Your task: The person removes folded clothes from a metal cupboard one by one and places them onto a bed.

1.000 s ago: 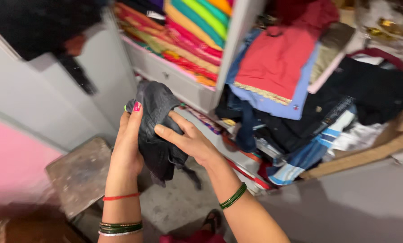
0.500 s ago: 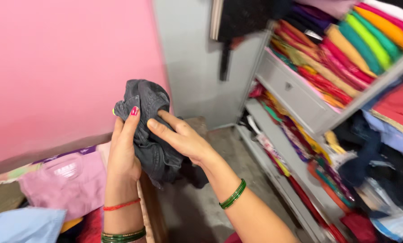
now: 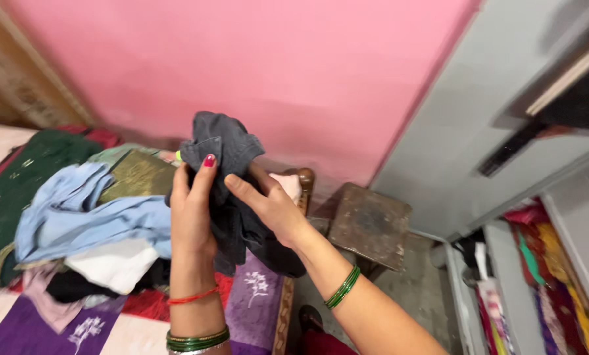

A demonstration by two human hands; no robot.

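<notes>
1. Cloth is what both hands hold: a dark grey garment (image 3: pixel 232 190), bunched up in front of the pink wall (image 3: pixel 274 72), above the edge of the bed (image 3: pixel 261 296).
2. The left hand (image 3: pixel 192 210) is closed on the left side of the bundle, with its fingers pointing up and a pink-painted nail pressed on the fabric.
3. The right hand (image 3: pixel 268 207) grips the right side. Its fingers lie flat across the cloth and pinch it against the other hand.
4. The garment looks soft and floppy. It sags below the hands and bends any way it is pushed.
5. It looks light, but thick like denim, so it will likely not slip easily.
6. It cannot break. Loose ends may dangle and unfold if only one corner is held.
7. A good place to hold it seems to be the thick bunched middle, or a seam or hem.
8. Nearby, a pile of clothes (image 3: pixel 77 217) lies on the bed, with a light blue piece on top. A small worn stool (image 3: pixel 370 227) stands to the right.
</notes>
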